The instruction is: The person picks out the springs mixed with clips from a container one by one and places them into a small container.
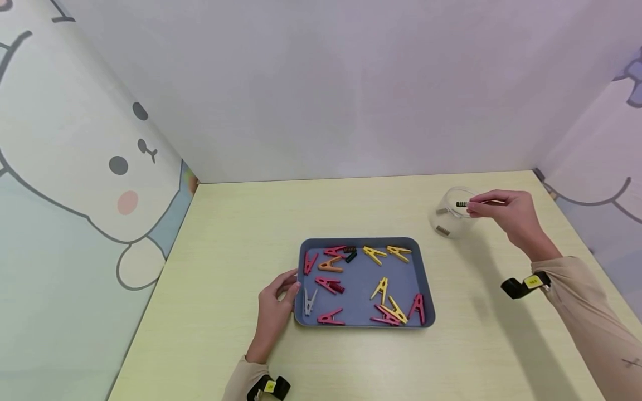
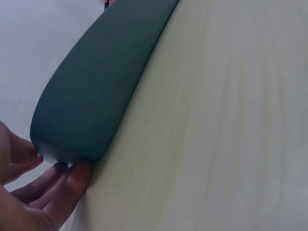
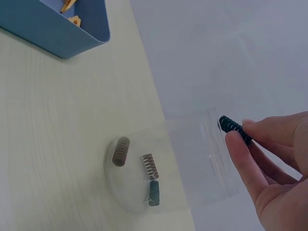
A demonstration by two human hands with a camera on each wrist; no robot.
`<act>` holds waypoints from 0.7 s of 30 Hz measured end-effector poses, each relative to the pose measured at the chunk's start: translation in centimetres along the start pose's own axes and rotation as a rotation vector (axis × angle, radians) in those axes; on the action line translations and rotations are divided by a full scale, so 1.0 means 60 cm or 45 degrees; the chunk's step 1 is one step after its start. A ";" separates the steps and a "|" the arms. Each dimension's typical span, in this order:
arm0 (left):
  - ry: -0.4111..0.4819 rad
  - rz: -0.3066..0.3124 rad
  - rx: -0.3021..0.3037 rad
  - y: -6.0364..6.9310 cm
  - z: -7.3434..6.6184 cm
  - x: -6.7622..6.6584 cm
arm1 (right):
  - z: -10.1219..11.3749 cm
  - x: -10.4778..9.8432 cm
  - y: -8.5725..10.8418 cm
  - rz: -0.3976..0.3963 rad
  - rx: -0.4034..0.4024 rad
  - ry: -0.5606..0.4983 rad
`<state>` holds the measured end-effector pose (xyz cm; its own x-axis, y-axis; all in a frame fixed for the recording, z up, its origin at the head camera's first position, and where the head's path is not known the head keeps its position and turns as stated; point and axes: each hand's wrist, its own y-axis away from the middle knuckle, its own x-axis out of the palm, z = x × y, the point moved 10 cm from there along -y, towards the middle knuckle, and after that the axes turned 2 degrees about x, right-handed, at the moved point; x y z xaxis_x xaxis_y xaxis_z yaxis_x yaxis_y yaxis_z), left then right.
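Note:
My right hand (image 1: 509,214) pinches a dark spring (image 3: 233,127) between thumb and fingers. The spring is at the mouth of a clear plastic cup (image 3: 185,154), which holds three more coils, among them a brown one (image 3: 121,151) and a dark green one (image 3: 154,193). At the left end of a blue-grey tray (image 1: 363,323), my left hand (image 1: 275,305) holds the rim and wall with its thumb and curled fingers. Inside the tray lie yellow clips (image 1: 381,289), red clips (image 1: 331,317), an orange clip (image 1: 330,265), a grey clip (image 1: 309,302) and several dark or red coils (image 1: 351,257).
A pale wood table (image 1: 225,245) bears the tray near its middle and the cup at its back right. Behind it stands a plain light wall (image 1: 351,89). Side panels with cartoon drawings (image 1: 85,167) flank the table.

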<state>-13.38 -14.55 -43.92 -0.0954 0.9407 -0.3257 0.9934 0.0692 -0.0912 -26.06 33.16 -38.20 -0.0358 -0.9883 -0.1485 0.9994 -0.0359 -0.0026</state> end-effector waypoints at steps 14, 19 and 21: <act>0.007 0.001 0.010 -0.001 0.001 -0.001 | -0.004 -0.004 -0.013 -0.073 0.004 0.369; 0.004 0.004 0.001 0.001 0.002 -0.001 | -0.003 -0.003 -0.014 -0.082 -0.004 0.421; 0.002 0.004 0.000 0.001 0.002 0.000 | -0.003 -0.003 -0.014 -0.083 -0.006 0.441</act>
<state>-13.32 -14.60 -44.04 -0.0922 0.9413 -0.3248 0.9937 0.0662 -0.0904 -26.90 33.42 -38.32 -0.0975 -0.8749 -0.4744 0.9950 -0.0959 -0.0277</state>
